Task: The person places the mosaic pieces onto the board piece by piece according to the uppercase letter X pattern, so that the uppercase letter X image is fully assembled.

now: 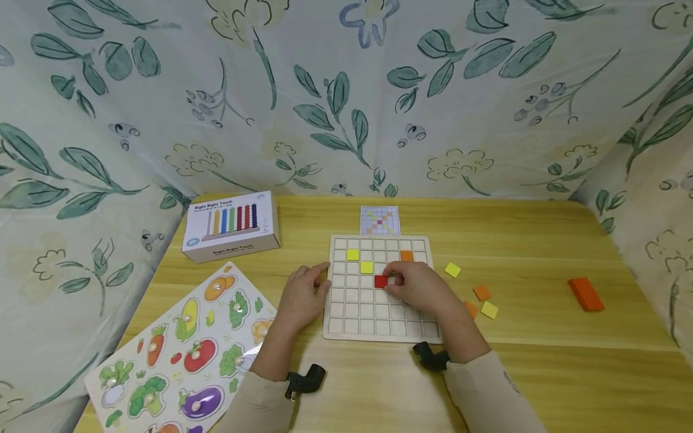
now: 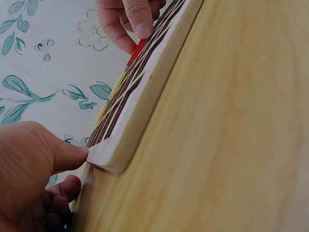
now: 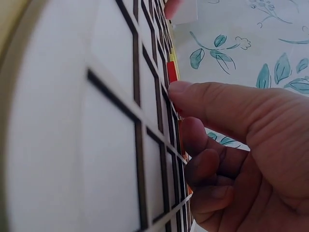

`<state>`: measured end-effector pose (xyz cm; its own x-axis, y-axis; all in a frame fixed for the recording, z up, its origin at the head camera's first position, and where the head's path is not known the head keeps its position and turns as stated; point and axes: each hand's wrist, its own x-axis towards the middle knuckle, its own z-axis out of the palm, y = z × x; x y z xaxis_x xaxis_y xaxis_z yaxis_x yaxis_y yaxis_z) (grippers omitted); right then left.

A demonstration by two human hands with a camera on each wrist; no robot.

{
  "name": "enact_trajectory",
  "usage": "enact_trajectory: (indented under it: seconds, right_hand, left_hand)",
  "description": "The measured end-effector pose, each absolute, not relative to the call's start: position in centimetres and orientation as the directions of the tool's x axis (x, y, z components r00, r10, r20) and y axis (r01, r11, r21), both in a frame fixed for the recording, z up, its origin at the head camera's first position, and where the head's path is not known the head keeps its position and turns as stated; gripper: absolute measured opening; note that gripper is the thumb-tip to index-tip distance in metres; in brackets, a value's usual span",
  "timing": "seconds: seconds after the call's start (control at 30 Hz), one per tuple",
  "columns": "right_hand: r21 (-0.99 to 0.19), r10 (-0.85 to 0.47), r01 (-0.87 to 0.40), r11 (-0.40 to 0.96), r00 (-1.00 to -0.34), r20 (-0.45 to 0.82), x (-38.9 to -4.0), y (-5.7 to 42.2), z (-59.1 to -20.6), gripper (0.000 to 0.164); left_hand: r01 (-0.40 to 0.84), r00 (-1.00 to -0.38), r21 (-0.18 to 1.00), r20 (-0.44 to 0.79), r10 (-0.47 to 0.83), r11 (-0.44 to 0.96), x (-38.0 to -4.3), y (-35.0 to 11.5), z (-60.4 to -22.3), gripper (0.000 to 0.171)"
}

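A wooden grid board (image 1: 342,327) lies on the table in the head view. My right hand (image 1: 419,285) is over its middle and pinches a red square tile (image 1: 381,281) between thumb and fingers, at a cell of the grid. The red tile (image 3: 172,72) also shows beyond the thumb in the right wrist view. Two yellow tiles (image 1: 353,255) and an orange tile (image 1: 406,256) sit in cells higher up. My left hand (image 1: 303,296) touches the board's left edge with thumb and index finger; its thumb (image 2: 67,155) presses that edge in the left wrist view.
Behind the board lies a pattern card (image 1: 379,221). Loose yellow and orange tiles (image 1: 482,293) are scattered to the right, with an orange-red block (image 1: 586,294) farther out. A toy box (image 1: 231,227) and a vegetable puzzle board (image 1: 186,355) occupy the left.
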<state>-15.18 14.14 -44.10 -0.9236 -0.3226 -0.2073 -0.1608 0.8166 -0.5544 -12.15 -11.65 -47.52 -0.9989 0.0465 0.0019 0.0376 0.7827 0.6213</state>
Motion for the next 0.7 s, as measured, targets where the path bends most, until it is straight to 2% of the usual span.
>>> enact_trajectory:
  seconds: [0.7]
  right_hand:
    - [-0.563, -0.31, -0.14, 0.814, -0.925, -0.218, -15.24, 13.96, -44.22, 0.02]
  left_hand:
    - [0.042, -0.999, 0.617, 0.011, 0.045, 0.786, -12.12, -11.61, -47.53, 0.042]
